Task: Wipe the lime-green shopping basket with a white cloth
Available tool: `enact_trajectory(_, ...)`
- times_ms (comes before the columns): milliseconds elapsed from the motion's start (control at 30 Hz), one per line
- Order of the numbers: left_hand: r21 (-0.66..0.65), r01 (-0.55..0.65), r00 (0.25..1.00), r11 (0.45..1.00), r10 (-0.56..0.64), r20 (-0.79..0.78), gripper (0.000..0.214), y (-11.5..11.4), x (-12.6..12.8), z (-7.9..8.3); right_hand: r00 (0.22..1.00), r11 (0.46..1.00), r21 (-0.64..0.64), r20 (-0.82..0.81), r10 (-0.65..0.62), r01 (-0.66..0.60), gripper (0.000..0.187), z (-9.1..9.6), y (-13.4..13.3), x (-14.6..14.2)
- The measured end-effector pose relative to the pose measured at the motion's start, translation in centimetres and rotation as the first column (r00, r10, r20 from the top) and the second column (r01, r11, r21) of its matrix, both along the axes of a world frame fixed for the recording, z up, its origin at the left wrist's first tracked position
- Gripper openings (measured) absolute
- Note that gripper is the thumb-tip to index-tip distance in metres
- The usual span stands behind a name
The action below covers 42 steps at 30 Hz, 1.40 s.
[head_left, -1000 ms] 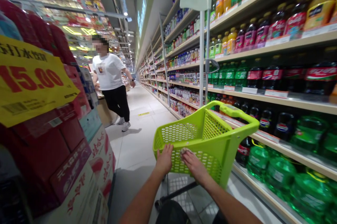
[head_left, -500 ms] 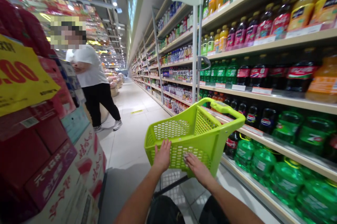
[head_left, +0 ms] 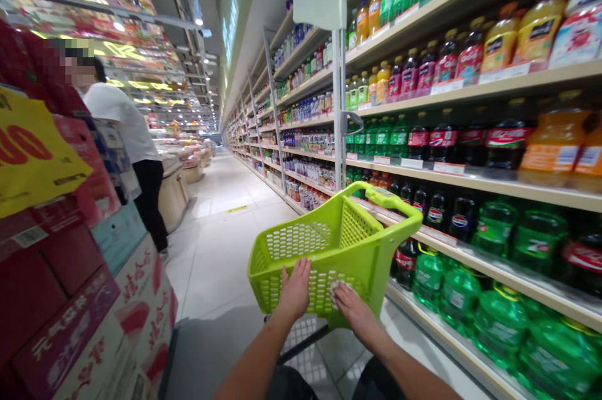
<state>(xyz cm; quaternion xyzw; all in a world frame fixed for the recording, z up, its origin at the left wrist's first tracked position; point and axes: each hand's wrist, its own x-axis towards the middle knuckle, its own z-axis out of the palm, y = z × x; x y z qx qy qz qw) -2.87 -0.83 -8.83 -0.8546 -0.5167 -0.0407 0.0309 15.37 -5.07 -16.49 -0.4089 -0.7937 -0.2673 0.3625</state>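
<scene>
A lime-green plastic shopping cart point(head_left: 374, 268) stands side-on in front of me, with perforated basket walls and its handle toward the shelves. My left hand point(head_left: 296, 290) lies against the near wall of the basket, fingers stretched out and holding nothing. To its right, my right hand point(head_left: 355, 311) presses a small crumpled white wipe point(head_left: 334, 287) against the same perforated wall. Only a bit of the wipe shows past the fingertips. No goods can be made out inside the basket.
Tall shelves point(head_left: 458, 175) of bottled drinks run along the right, close to the cart handle. Stacked cartons point(head_left: 136, 300) with a yellow price sign point(head_left: 42, 152) rise on the left. A person point(head_left: 125, 124) in a white top stands behind them. The tiled aisle point(head_left: 216, 231) stretches ahead.
The person at the left has moved left and is now partly behind the cartons. The view has shifted slightly right. My right hand still has the wipe on the basket wall.
</scene>
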Motion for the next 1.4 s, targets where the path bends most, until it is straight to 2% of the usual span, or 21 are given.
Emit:
enact_trajectory(67, 0.016, 0.001, 1.0, 1.0, -0.001, 0.01, 0.078, 0.0, 0.5, 0.5, 0.999, 1.0, 0.011, -0.038, -0.017, 0.017, 0.033, 1.4, -0.2, 0.6)
enact_trajectory(167, 0.061, 0.071, 0.996, 0.996, -0.074, 0.04, 0.077, -0.1, 1.9, 1.1, 0.989, 0.997, 0.021, -0.126, -0.077, 0.08, 0.037, 5.2, 1.0, 2.1)
enact_trajectory(200, 0.061, 0.094, 0.994, 0.994, -0.096, 0.044, 0.077, -0.1, 2.5, 1.2, 0.986, 0.995, 0.02, -0.138, -0.094, 0.098, 0.038, 5.9, 1.4, 2.6)
enact_trajectory(267, 0.035, 0.103, 0.994, 0.994, -0.104, 0.038, 0.076, -0.3, 3.4, 1.1, 0.988, 0.995, 0.021, -0.119, -0.094, 0.097, 0.038, 5.6, 1.7, 3.4)
enact_trajectory(400, 0.013, 0.084, 0.996, 0.996, -0.085, 0.013, 0.077, -0.6, 4.1, 0.9, 0.998, 0.998, 0.022, -0.037, -0.05, 0.051, 0.035, 1.8, 0.1, 4.7)
enact_trajectory(467, 0.012, 0.076, 0.997, 0.997, -0.076, 0.002, 0.078, -0.6, 4.3, 1.1, 0.996, 0.997, 0.024, -0.063, -0.065, 0.067, 0.035, 2.1, -0.8, 5.5)
enact_trajectory(500, 0.022, 0.079, 0.997, 0.997, -0.079, 0.001, 0.078, -0.6, 4.5, 1.3, 0.993, 0.996, 0.029, -0.09, -0.077, 0.08, 0.035, 3.1, -0.9, 6.0)
enact_trajectory(600, 0.055, 0.115, 0.993, 0.992, -0.116, 0.013, 0.079, -0.4, 5.5, 1.8, 0.971, 0.987, 0.042, -0.19, -0.142, 0.153, 0.038, 7.7, -0.4, 7.9)
enact_trajectory(667, 0.03, 0.124, 0.992, 0.992, -0.124, 0.009, 0.08, -0.4, 6.1, 1.8, 0.962, 0.981, 0.04, -0.211, -0.176, 0.188, 0.04, 9.5, 0.3, 8.9)
enact_trajectory(733, 0.009, 0.114, 0.994, 0.993, -0.114, -0.002, 0.08, -0.4, 6.5, 1.6, 0.967, 0.984, 0.01, -0.189, -0.172, 0.177, 0.04, 8.8, 0.4, 9.2)
enact_trajectory(833, 0.021, 0.106, 0.994, 0.994, -0.106, -0.013, 0.081, -0.4, 6.6, 1.4, 0.982, 0.991, -0.044, -0.136, -0.133, 0.128, 0.037, 5.2, -0.6, 8.8)
enact_trajectory(900, 0.005, 0.093, 0.996, 0.996, -0.093, -0.018, 0.081, -0.4, 6.5, 1.4, 0.986, 0.992, -0.047, -0.114, -0.12, 0.115, 0.035, 3.9, -1.5, 8.8)
enact_trajectory(967, -0.005, 0.079, 0.997, 0.997, -0.079, -0.009, 0.082, -0.4, 6.6, 1.5, 0.987, 0.993, -0.028, -0.108, -0.12, 0.118, 0.034, 4.9, -2.0, 9.6)
enact_trajectory(1100, 0.034, 0.11, 0.994, 0.993, -0.111, 0.023, 0.083, -0.6, 7.1, 1.5, 0.935, 0.965, 0.039, -0.26, -0.242, 0.26, 0.044, 10.0, -1.2, 12.8)
enact_trajectory(1167, 0.022, 0.119, 0.993, 0.993, -0.119, 0.02, 0.083, -0.8, 7.4, 1.3, 0.901, 0.945, 0.043, -0.317, -0.295, 0.324, 0.048, 10.4, -0.8, 13.7)
enact_trajectory(1200, 0.011, 0.115, 0.993, 0.993, -0.116, 0.016, 0.083, -0.9, 7.5, 1.3, 0.904, 0.946, 0.033, -0.308, -0.298, 0.323, 0.05, 9.6, -0.9, 13.8)
enact_trajectory(1333, 0.002, 0.119, 0.993, 0.993, -0.119, 0.006, 0.082, -1.1, 7.6, 1.4, 0.962, 0.976, -0.033, -0.164, -0.219, 0.216, 0.046, 4.2, -2.4, 12.3)
enact_trajectory(1400, -0.004, 0.117, 0.993, 0.993, -0.117, -0.001, 0.082, -1.1, 7.5, 1.5, 0.962, 0.975, -0.033, -0.163, -0.221, 0.218, 0.045, 3.9, -3.0, 12.5)
